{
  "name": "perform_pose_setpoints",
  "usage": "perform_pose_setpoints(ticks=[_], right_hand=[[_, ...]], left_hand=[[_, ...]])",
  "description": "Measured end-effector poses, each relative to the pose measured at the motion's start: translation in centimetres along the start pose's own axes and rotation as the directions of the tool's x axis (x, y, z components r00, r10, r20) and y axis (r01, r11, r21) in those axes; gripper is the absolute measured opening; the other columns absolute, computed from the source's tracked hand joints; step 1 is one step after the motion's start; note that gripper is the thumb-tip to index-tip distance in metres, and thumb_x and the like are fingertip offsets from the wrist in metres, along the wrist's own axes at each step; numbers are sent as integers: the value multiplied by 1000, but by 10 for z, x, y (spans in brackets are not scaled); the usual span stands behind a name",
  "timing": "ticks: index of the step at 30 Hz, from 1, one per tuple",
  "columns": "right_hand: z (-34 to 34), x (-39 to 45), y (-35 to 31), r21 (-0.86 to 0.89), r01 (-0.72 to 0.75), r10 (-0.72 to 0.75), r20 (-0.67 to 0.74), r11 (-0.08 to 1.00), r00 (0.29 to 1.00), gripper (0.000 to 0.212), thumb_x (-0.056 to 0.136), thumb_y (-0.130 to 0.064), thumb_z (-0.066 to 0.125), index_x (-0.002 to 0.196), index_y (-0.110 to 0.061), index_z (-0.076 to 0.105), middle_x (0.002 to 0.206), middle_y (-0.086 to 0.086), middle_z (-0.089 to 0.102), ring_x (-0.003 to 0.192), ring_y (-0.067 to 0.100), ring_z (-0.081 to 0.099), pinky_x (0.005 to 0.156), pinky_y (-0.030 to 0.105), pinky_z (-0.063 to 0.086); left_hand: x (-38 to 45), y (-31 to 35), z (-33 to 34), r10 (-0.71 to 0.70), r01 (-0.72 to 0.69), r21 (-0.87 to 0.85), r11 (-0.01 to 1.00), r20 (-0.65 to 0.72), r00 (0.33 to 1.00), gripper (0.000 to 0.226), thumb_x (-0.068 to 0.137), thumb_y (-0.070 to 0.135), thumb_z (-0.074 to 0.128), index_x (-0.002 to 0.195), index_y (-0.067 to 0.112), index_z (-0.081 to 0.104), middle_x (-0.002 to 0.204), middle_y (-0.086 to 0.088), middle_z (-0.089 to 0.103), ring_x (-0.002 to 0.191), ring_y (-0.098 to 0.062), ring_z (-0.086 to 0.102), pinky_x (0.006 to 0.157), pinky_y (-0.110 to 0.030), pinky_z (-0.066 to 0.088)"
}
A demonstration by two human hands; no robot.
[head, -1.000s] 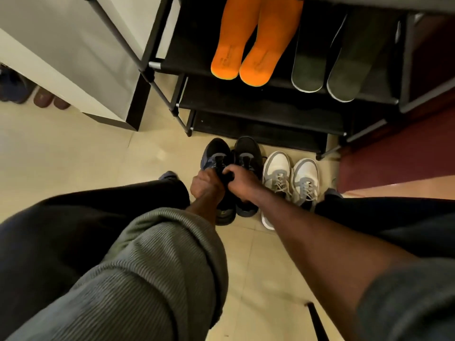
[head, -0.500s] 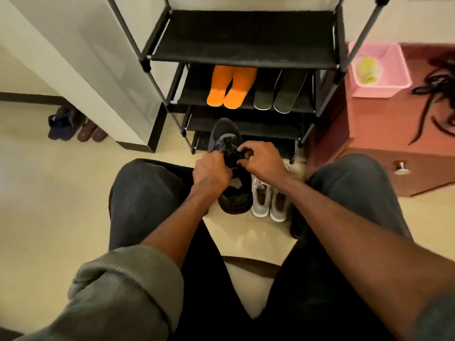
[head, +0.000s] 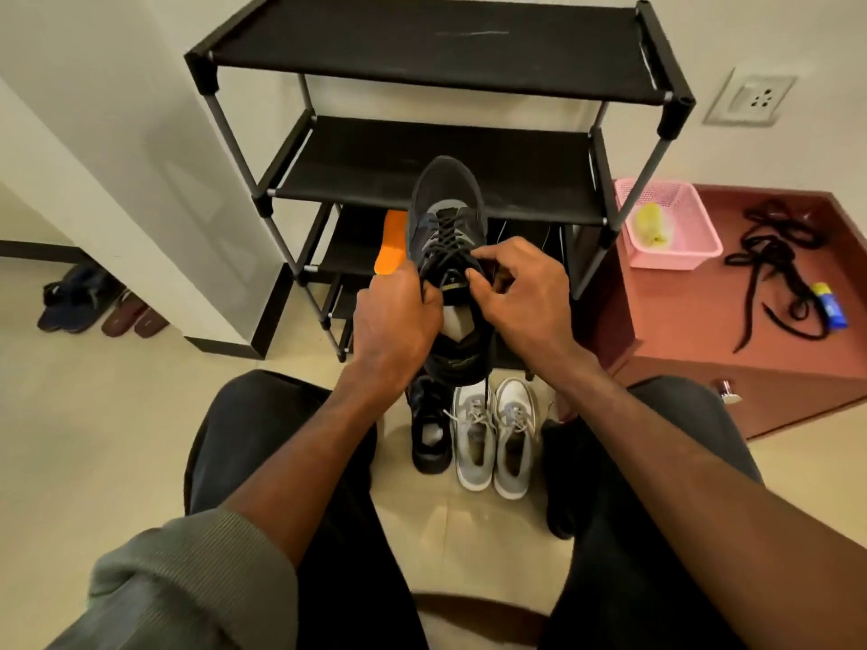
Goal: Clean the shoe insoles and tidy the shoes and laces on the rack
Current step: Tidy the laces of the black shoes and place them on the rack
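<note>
Now the dark shoe (head: 445,227) is off the floor and up in front of the rack (head: 436,44), toe toward it; a second ago it sat low beside its mate, and half a second ago it was only partly raised. Both hands have come up with it. The left hand (head: 394,321) grips the shoe's left side at the collar, fingers curled round it. The right hand (head: 520,293) pinches the laces near the tongue. I judge this to be the lace-tidying step for this shoe, with placing it on the rack not yet done.

Counts, taken from the rack outward:
- On a lower rack shelf, one orange insole (head: 391,246) shows; the lifted shoe hides whatever lies beside it.
- On the floor before the rack: one dark mate (head: 429,438) and two grey-white sneakers (head: 495,438).
- Right of the rack: one pink basket (head: 675,227) and one tangle of loose black laces (head: 774,269); how many laces, I cannot tell.
- Left of the rack, well apart: about three pieces of footwear (head: 94,307).
</note>
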State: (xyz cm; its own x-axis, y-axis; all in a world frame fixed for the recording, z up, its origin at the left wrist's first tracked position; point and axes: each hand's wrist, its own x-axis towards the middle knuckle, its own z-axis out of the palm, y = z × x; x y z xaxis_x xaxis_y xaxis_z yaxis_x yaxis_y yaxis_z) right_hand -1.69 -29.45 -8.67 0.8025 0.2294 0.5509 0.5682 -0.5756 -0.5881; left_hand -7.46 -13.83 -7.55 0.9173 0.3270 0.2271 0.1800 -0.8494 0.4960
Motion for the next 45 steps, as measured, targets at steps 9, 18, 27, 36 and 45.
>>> perform_pose_setpoints(ticks=[9, 18, 27, 36, 45], right_hand=[[43, 63, 57, 58, 61, -51, -166, 996, 985, 22, 92, -18, 76, 111, -7, 74, 103, 3, 70, 80, 9, 64, 72, 27, 56], [59, 65, 58, 38, -25, 30, -134, 999, 991, 38, 83, -9, 75, 121, -7, 69, 115, 5, 63, 88, 0, 57, 75, 5, 44], [65, 68, 47, -52, -1, -7, -151, 999, 989, 38, 87, -17, 76, 122, -7, 64, 122, 7, 58, 91, 9, 63, 69, 20, 57], [62, 77, 47, 0, -28, 27, -214, 1000, 976, 28, 83, -9, 73, 109, -6, 64, 111, 5, 61, 92, 1, 56, 69, 11, 50], [63, 83, 50, 20, -12, 16, -189, 1000, 982, 25, 82, -7, 74, 104, -4, 64, 108, 6, 60, 83, 0, 51, 65, 6, 42]], left_hand=[[89, -10, 50, 100, -135, -155, 979, -215, 972, 9, 102, 30, 62, 101, 21, 59, 75, 12, 61, 59, -1, 60, 58, -14, 52], [94, -15, 72, 78, -91, -25, 996, -330, 941, 43, 91, 33, 68, 126, 13, 53, 127, -8, 53, 110, -18, 52, 93, -24, 44], [121, 5, 69, 134, -185, -107, 977, -364, 922, 38, 94, 28, 68, 127, 13, 59, 122, -3, 56, 92, -9, 59, 73, -26, 57], [130, -8, 62, 231, -292, -223, 930, -262, 937, 49, 88, 33, 71, 131, 14, 57, 127, -3, 51, 101, -9, 60, 79, -20, 56], [137, -27, 43, 311, -379, -488, 786, -218, 925, 27, 107, 13, 49, 128, 6, 65, 122, -10, 59, 110, -18, 63, 93, -28, 56]])
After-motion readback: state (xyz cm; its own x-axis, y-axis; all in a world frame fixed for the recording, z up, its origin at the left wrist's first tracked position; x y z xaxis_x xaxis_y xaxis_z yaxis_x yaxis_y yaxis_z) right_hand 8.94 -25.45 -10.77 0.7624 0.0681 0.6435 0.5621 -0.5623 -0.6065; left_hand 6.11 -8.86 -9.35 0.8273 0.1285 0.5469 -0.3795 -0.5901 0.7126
